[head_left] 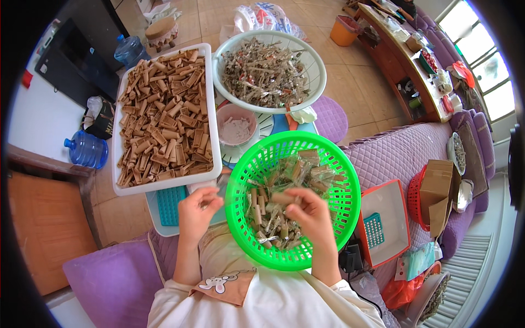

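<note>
A bright green plastic basket point(239, 240) rests before me, holding several small brown tubes in clear wrap point(279, 227). Over it, my right hand point(313, 214) pinches a short brown tube point(282, 198) between thumb and fingers. My left hand point(198, 212) hovers left of the basket's rim, fingers curled to the thumb; what is between them, if anything, is too small to make out. Beyond my left hand, a white tray point(215, 117) is heaped with brown half-tube pieces point(164, 120).
A pale round basin point(319, 76) of wrapped strips stands at the far middle. Near it sits a pink bowl point(236, 139) with white contents. Teal grids lie at left point(171, 206) and in an orange-rimmed tray point(405, 218) at right. A purple quilted sofa point(391, 150) borders the right.
</note>
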The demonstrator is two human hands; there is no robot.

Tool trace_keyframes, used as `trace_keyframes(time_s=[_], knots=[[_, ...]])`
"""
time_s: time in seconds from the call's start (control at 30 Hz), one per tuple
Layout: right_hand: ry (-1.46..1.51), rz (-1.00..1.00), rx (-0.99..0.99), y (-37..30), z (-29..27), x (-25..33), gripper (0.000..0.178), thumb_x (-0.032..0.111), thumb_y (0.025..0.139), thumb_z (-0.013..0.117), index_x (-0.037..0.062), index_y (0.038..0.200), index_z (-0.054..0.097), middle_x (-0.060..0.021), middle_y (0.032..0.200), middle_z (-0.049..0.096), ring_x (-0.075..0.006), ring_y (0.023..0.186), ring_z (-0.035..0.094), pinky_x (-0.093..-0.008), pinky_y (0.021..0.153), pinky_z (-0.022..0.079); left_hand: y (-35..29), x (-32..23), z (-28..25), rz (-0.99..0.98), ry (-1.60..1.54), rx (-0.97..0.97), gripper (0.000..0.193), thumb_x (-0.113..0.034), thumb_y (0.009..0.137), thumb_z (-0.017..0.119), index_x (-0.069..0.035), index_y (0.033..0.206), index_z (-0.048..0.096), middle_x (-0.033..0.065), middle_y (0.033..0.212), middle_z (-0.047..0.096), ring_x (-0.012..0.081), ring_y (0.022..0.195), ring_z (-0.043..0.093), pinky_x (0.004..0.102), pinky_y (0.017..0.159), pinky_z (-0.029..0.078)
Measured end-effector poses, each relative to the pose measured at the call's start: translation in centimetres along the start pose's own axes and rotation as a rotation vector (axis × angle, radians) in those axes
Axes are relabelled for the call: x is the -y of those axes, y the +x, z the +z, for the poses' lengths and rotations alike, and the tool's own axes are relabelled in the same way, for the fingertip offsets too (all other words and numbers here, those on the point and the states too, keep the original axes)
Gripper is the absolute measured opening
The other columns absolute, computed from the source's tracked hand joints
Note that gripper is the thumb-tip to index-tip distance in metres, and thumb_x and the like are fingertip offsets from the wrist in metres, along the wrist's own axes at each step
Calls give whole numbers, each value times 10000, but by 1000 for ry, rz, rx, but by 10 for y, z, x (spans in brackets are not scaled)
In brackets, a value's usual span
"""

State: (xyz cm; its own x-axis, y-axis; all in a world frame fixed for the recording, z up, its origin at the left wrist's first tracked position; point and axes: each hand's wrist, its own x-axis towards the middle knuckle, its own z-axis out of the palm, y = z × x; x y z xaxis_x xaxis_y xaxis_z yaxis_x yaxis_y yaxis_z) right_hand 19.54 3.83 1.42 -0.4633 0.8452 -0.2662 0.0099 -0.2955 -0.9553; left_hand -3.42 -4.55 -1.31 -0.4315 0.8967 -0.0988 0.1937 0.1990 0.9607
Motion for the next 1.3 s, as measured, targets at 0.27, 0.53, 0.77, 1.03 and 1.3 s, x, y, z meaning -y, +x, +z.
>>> trace_keyframes(time_s=[0.27, 0.53, 0.77, 1.03, 1.3], knots=[[-58, -264, -197, 8, -7, 40, 274, -32, 808, 520, -21, 1082, 505, -34, 901, 480, -69, 749, 524, -204, 690, 483, 29, -39, 32, 117, 29, -54, 267, -75, 711, 682, -18, 953, 587, 78, 754, 647, 88, 679, 594, 229, 623, 469], [-257, -460, -166, 19, 7, 58, 264, -62, 714, 615, -7, 964, 550, -56, 856, 521, -123, 755, 569, -235, 647, 485, 28, -49, 40, 149, -76, 19, 284, -133, 720, 682, -30, 964, 580, 79, 736, 649, 109, 681, 610, 232, 592, 461], [-682, -584, -52, 34, 12, 80, 254, -30, 678, 637, 18, 918, 569, -94, 787, 549, -209, 702, 587, -293, 621, 489, 24, -58, 37, 121, 20, 79, 284, -122, 717, 672, -33, 970, 578, 91, 754, 651, 136, 705, 629, 245, 606, 470], [-640, -354, 91, 37, 17, 88, 230, 18, 715, 628, -1, 938, 578, -83, 817, 545, -180, 715, 569, -269, 621, 471, 25, -57, 42, 158, -43, 137, 297, -55, 709, 656, -30, 994, 576, 89, 790, 650, 141, 721, 630, 244, 634, 469], [-727, -303, 142, 43, 6, 85, 251, 4, 722, 629, -10, 968, 580, -47, 777, 520, -130, 725, 559, -247, 657, 467, 25, -64, 54, 18, -333, 324, 367, -32, 726, 652, 4, 1073, 538, 89, 913, 629, 111, 840, 578, 242, 743, 455]])
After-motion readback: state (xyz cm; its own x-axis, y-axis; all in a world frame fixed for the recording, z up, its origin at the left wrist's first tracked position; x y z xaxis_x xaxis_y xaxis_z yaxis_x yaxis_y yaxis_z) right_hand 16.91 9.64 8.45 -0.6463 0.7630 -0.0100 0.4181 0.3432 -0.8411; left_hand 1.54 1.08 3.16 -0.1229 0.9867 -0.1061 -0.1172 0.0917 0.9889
